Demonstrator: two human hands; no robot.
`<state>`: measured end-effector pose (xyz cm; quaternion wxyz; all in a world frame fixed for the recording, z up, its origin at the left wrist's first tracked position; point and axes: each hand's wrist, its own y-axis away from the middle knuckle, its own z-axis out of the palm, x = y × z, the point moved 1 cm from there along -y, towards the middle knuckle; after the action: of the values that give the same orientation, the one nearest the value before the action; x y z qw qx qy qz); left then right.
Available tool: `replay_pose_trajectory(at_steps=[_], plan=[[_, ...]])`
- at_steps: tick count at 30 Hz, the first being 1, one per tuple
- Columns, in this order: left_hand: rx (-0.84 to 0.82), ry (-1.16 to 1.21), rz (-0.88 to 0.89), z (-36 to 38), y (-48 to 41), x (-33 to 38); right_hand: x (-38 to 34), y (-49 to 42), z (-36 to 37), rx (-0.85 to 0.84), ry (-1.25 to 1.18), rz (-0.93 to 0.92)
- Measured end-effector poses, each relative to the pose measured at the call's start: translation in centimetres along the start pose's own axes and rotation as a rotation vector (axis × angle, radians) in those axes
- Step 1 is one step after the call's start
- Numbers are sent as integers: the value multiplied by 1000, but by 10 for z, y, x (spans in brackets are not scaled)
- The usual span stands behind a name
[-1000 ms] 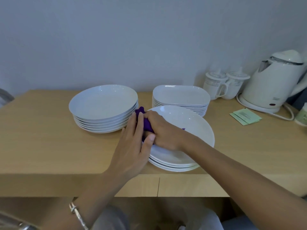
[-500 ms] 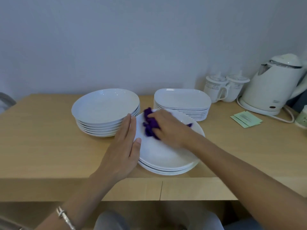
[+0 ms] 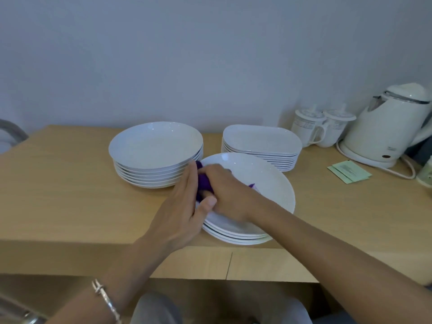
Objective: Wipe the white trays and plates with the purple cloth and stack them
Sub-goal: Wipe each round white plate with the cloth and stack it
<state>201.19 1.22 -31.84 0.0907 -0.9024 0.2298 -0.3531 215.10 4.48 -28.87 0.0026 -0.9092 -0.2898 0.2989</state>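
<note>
We log the top plate (image 3: 264,185) of the near stack (image 3: 233,238), at the bench (image 3: 58,195) front edge: right grip (image 3: 224,190) curled round the bunched purple cloth (image 3: 203,181) on it, left grip (image 3: 180,213) bracing its rim, fingers straight; a hard wipe, we judge, could shove plates off.

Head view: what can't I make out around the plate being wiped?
Head view only:
purple cloth: mostly buried under the right hand.
top plate: its near-left rim is covered by the left hand.
kettle: handle side cut off by the right edge.
green packets: print too small to read.
</note>
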Motion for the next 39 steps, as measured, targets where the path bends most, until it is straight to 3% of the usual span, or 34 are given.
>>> replay_pose_trajectory(at_steps=[3, 7, 10, 13, 15, 18, 21, 24, 26, 28, 32, 35, 39], plan=[[-24, -108, -36, -2, -1, 4, 32, -8, -17, 177, 282, 122], [-71, -151, -82, -6, -2, 8, 42, 40, -51, 124, 547, 278], [-54, -112, -64, -4, -1, 4, 12, 83, -61, -97, 364, 304], [-40, -33, -47, -3, 2, 4, -21, 73, -45, -248, 22, 120], [-25, 13, -39, -2, 2, 4, -25, 44, -24, -192, -67, 12], [-14, 17, -20, -2, 0, 4, -5, -1, -5, -20, -54, 37], [-41, -96, -50, -3, -1, 4, 22, -15, -13, 144, 169, 131], [-73, -182, -112, -6, 0, 7, 35, 7, -35, 154, 416, 262], [-84, -191, -124, -8, 0, 11, 33, 35, -48, 140, 437, 366], [-115, -223, -132, -8, 0, 13, 20, 65, -52, 35, 409, 407], [-122, -504, 3, -12, 1, 18, -19, 84, -43, -117, 94, 252], [-180, -670, 217, -17, 7, 29, -26, 76, -47, 9, 30, 273], [-450, -596, 306, -14, 14, 43, -22, 75, -61, 237, -45, 343]])
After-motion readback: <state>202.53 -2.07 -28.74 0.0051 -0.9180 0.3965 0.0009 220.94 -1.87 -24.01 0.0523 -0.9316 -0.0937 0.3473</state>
